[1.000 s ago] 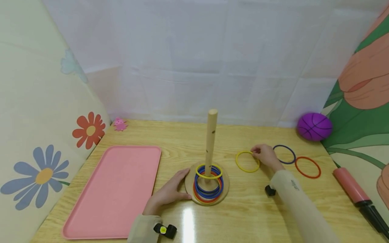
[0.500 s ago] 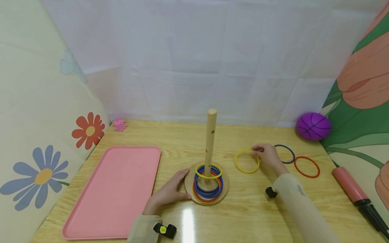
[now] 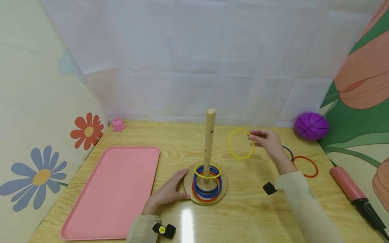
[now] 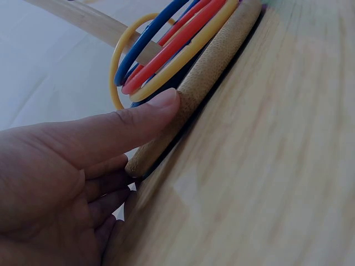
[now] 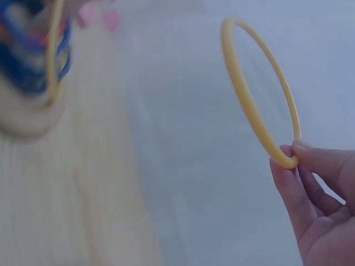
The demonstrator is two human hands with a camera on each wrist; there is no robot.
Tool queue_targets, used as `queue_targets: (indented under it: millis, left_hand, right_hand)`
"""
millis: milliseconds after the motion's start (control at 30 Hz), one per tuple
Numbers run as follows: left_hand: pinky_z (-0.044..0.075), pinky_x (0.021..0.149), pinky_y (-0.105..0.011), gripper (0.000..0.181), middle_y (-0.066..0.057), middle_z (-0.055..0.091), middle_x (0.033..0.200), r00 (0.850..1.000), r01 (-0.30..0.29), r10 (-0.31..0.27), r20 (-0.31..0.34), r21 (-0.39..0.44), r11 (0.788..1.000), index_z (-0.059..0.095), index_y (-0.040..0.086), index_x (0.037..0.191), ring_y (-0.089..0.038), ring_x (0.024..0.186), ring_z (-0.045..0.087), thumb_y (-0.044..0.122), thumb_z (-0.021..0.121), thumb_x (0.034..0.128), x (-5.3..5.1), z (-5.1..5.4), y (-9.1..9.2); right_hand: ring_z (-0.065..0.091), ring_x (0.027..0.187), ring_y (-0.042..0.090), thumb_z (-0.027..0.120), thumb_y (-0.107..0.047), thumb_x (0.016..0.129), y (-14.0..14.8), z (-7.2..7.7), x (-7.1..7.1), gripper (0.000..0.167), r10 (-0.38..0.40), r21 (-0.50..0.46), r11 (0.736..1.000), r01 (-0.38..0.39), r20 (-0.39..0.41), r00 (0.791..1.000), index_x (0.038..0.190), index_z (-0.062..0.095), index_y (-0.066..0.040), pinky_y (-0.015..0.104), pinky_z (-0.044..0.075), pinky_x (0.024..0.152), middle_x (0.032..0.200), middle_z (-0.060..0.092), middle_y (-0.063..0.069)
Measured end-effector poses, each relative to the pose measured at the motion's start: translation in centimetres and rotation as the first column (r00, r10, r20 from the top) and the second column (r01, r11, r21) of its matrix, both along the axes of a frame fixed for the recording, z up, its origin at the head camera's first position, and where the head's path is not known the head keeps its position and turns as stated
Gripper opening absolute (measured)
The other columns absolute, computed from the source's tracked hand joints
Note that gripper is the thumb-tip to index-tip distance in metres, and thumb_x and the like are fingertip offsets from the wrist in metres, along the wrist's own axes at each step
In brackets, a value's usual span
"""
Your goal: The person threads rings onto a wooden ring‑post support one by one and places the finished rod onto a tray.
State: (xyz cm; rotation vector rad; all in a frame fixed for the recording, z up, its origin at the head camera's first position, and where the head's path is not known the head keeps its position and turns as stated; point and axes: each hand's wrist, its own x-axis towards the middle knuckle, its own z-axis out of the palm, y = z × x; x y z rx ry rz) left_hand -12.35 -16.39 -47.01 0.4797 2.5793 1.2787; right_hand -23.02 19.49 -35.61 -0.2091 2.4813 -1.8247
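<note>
One yellow ring (image 5: 246, 100), pinched by the right hand (image 3: 271, 145), stands nearly upright to the right of one post (image 3: 209, 145), whose long axis is vertical; the loosely spread left hand (image 3: 168, 192) touches the base (image 3: 188, 182).

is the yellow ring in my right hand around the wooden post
No, the right hand pinches the yellow ring apart from the wooden post.

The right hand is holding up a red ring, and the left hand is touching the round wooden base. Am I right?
Almost! The ring in the right hand is a yellow ring, as the right wrist view shows, not a red one. The rest is right: the left hand is touching the round wooden base.
</note>
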Motion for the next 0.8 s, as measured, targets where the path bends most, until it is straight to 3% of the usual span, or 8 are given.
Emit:
queue_targets:
  millis: [100,167,267,367,500,633,800]
  left_hand:
    - [0.020,0.119,-0.058,0.098,-0.023,0.028,0.156,1.000,0.000,0.000,-0.005,-0.001,1.000,0.027,0.000,0.151,-0.042,0.145,0.025,0.026,0.083,0.0753,0.0,0.0,0.0]
    - [0.021,0.119,-0.058,0.098,-0.023,0.029,0.156,1.000,0.001,-0.001,-0.010,-0.002,1.000,0.027,0.000,0.151,-0.043,0.144,0.025,0.026,0.083,0.0754,0.0,0.1,0.0]
    - [0.020,0.119,-0.058,0.098,-0.024,0.029,0.155,1.000,0.002,-0.002,-0.012,0.000,1.000,0.027,0.000,0.151,-0.043,0.144,0.025,0.026,0.083,0.0755,0.0,0.1,0.1]
    - [0.020,0.119,-0.058,0.097,-0.024,0.029,0.155,1.000,0.005,-0.005,-0.011,0.000,1.000,0.027,0.000,0.151,-0.043,0.144,0.025,0.026,0.083,0.0759,0.0,0.2,0.1]
    - [0.021,0.119,-0.058,0.097,-0.023,0.029,0.156,1.000,0.002,-0.002,-0.001,0.001,1.000,0.027,0.001,0.152,-0.042,0.145,0.025,0.027,0.082,0.0763,0.1,0.2,0.1]
    - [0.021,0.119,-0.058,0.097,-0.022,0.029,0.156,1.000,0.000,0.000,-0.002,0.000,1.000,0.027,0.001,0.152,-0.042,0.145,0.025,0.027,0.082,0.0765,0.1,0.2,0.1]
    - [0.021,0.119,-0.059,0.096,-0.024,0.029,0.155,1.000,0.017,-0.017,-0.017,0.002,1.000,0.027,0.000,0.152,-0.043,0.144,0.025,0.027,0.082,0.0772,0.0,0.1,0.0]
  right_hand:
    - [0.067,0.083,0.000,0.065,-0.013,0.093,-0.9,2.0,0.9,0.025,0.012,-0.142,0.990,-0.013,-0.006,1.000,0.115,0.067,-0.001,0.021,0.060,0.078,0.087,0.070,-0.016]
    - [0.068,0.084,0.003,0.066,-0.013,0.092,-1.5,3.3,1.4,0.013,0.023,-0.239,0.971,-0.026,-0.013,1.000,0.103,0.072,-0.012,0.020,0.060,0.075,0.086,0.071,-0.014]
    - [0.069,0.082,0.005,0.065,-0.008,0.091,-2.4,5.2,2.3,0.017,0.055,-0.412,0.909,-0.063,-0.032,0.998,0.090,0.074,-0.022,0.019,0.060,0.071,0.086,0.074,-0.008]
    - [0.070,0.081,0.007,0.062,-0.001,0.091,-3.3,7.0,3.1,0.024,0.091,-0.554,0.825,-0.109,-0.061,0.994,0.088,0.076,-0.020,0.020,0.060,0.069,0.085,0.075,-0.004]
    - [0.069,0.081,0.007,0.061,0.002,0.091,-4.3,9.0,4.0,0.025,0.111,-0.639,0.756,-0.142,-0.089,0.990,0.089,0.077,-0.017,0.020,0.060,0.067,0.084,0.074,-0.002]
    - [0.069,0.080,0.008,0.061,0.003,0.091,-5.3,10.4,4.6,0.025,0.103,-0.652,0.745,-0.138,-0.092,0.990,0.089,0.077,-0.017,0.019,0.060,0.067,0.084,0.074,-0.002]
    - [0.069,0.079,0.007,0.059,0.005,0.091,-6.6,10.8,4.7,0.029,0.106,-0.637,0.757,-0.145,-0.100,0.989,0.086,0.077,-0.018,0.021,0.060,0.066,0.082,0.074,-0.003]
